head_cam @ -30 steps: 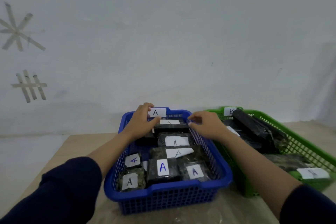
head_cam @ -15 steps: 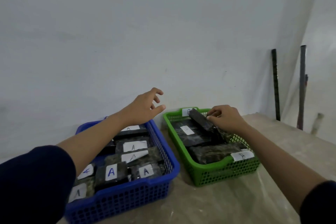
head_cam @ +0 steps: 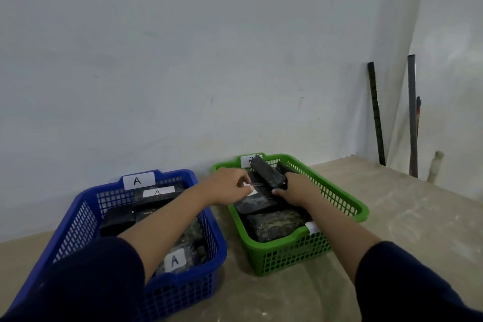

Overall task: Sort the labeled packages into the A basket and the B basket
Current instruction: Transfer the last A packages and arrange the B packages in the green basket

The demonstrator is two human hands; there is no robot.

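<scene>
A beige tabletop (head_cam: pixel 392 217) is seen against a pale wall (head_cam: pixel 209 60), with 2 dark rods (head_cam: pixel 376 112) leaned in the right corner. The blue basket (head_cam: pixel 209 243), tagged A, is set at the left near the wall edge and is filled with dark wrapped packages (head_cam: pixel 156 197) labeled A. Just beside it on the right, the green basket (head_cam: pixel 352 206) is placed, and dark packages (head_cam: pixel 271 225) are stacked inside it. A tilted package (head_cam: pixel 266 171) at the far end of the green basket is gripped by the right hand (head_cam: pixel 298 188). A white label (head_cam: pixel 252 192) on a flat package (head_cam: pixel 256 202) beneath is pinched by the left hand (head_cam: pixel 226 187). Both hands are held close together over the green basket.
</scene>
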